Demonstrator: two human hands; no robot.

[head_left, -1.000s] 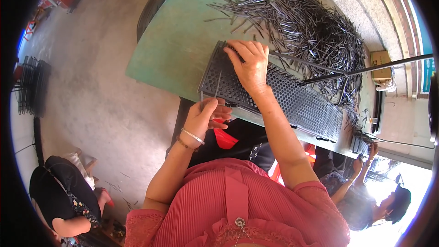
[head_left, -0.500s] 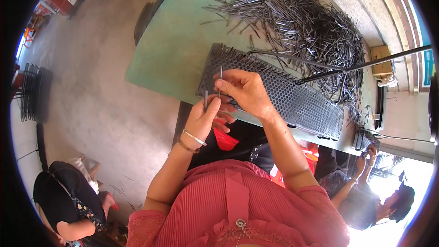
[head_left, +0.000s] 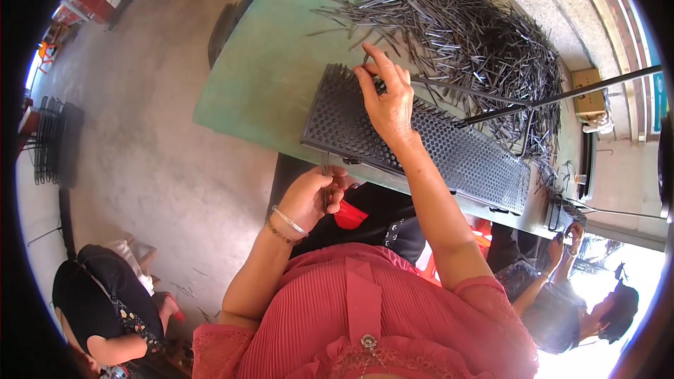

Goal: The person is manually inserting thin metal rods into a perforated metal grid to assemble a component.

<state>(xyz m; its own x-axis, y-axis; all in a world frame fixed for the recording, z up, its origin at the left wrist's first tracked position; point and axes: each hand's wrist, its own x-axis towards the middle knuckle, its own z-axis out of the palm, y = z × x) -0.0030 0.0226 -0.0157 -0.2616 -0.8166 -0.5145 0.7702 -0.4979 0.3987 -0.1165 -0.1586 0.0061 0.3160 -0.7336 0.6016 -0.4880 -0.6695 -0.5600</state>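
Observation:
A long dark perforated rack point(head_left: 467, 158), covered in rows of round holes, lies along the near edge of the green table. Thin dark rods stand up in the holes of its far left rows. Over that far edge my right hand point(head_left: 390, 104) pinches a thin dark rod point(head_left: 366, 58) between thumb and index finger; its lower end is hard to make out. Below the rack's left end, just off the table edge, my left hand point(head_left: 312, 195) is closed round a few thin dark rods point(head_left: 325, 163) that point upward.
A large heap of loose dark rods point(head_left: 484, 42) covers the far side of the green table point(head_left: 260, 77). Black metal bars point(head_left: 562, 102) cross over the rack's right part. One person point(head_left: 540, 295) works at right; another point(head_left: 112, 302) sits at lower left. A cardboard box point(head_left: 588, 95) stands by the wall.
My right hand has moved away from the left hand, up to the rack's far edge, with a rod. My left hand has dropped slightly toward me, still holding rods.

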